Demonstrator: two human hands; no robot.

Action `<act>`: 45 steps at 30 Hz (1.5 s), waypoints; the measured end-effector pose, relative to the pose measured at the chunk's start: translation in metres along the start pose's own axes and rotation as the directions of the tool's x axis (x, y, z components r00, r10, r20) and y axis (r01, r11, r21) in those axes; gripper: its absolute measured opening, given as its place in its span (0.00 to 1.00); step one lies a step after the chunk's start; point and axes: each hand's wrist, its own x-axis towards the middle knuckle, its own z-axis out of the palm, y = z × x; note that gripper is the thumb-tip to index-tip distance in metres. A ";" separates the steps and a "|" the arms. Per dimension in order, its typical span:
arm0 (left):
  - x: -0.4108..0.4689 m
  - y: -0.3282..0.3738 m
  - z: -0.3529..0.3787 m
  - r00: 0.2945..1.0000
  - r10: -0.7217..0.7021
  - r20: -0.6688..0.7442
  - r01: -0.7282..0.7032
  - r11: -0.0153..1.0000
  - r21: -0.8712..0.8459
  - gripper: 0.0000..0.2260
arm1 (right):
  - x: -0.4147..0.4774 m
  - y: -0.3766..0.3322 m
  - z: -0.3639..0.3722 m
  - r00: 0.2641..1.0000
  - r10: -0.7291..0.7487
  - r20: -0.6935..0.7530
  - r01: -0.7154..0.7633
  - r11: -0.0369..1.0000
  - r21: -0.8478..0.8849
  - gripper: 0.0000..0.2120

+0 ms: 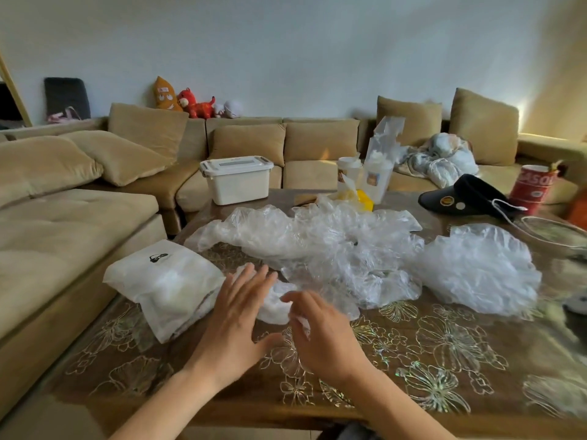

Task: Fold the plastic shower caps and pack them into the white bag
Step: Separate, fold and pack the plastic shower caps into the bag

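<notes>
A crumpled clear plastic shower cap (275, 305) is being pressed by the left hand (235, 319), fingers released and straight, just beside the flat white bag (165, 281) on the floral brown tabletop (444, 360); its edge is being pinched by the right hand (324, 331).

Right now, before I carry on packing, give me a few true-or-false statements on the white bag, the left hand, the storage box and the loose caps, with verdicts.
1. The white bag lies on the table, left of the left hand. True.
2. The left hand's fingers are curled tight round the white bag. False: they are spread straight over a small bunched cap beside the bag.
3. The white storage box has its lid off. False: the lid is on.
4. A loose pile of clear shower caps lies mid-table, beyond the left hand. True.
5. The black visor sits at the table's far right, by the red cup. True.
</notes>
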 end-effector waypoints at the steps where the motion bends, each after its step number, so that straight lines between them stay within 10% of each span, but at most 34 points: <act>1: 0.001 0.005 0.005 0.998 0.037 0.050 -0.039 0.998 0.050 0.32 | -0.007 0.002 -0.002 0.997 -0.005 0.077 0.004 1.000 0.011 0.12; 6: -0.016 -0.001 0.019 0.982 0.008 0.190 -0.029 0.994 0.109 0.20 | -0.021 0.032 -0.025 0.933 0.348 0.087 -0.358 0.923 0.143 0.02; 13: -0.016 -0.002 0.015 0.950 -0.086 0.299 0.111 0.991 -0.068 0.14 | -0.030 0.051 -0.018 0.831 0.542 0.123 -0.490 0.820 -0.297 0.29; 18: -0.013 -0.010 0.007 0.925 -0.127 0.358 0.208 0.958 -0.197 0.12 | -0.022 0.055 -0.022 0.849 0.506 0.153 -0.481 0.860 -0.171 0.07; 21: -0.014 -0.019 0.001 0.913 -0.107 0.394 0.205 0.955 -0.215 0.17 | -0.014 0.061 -0.032 0.908 0.403 -0.112 -0.413 0.906 -0.091 0.05; 24: -0.015 -0.018 0.009 0.936 -0.087 0.342 0.155 0.972 -0.177 0.16 | -0.012 0.082 -0.051 0.688 0.502 -0.525 -0.552 0.831 0.072 0.03; 27: -0.017 -0.002 0.017 0.973 -0.030 0.230 0.069 0.984 -0.166 0.09 | -0.025 0.113 -0.064 0.409 0.688 -0.600 -0.676 0.670 0.308 0.03; 32: -0.012 0.025 0.031 0.986 0.133 0.102 -0.108 0.971 -0.215 0.22 | -0.034 0.117 -0.083 0.242 0.676 -0.696 -0.596 0.670 0.442 0.10; 38: -0.011 0.048 0.041 0.977 0.191 0.095 -0.171 0.967 -0.189 0.20 | -0.042 0.122 -0.071 0.482 0.762 -0.432 -0.727 0.623 0.289 0.09; 45: -0.012 0.027 0.031 0.967 0.153 0.202 -0.160 0.987 0.017 0.23 | -0.030 0.106 -0.080 0.556 0.801 -0.223 -0.691 0.594 0.411 0.04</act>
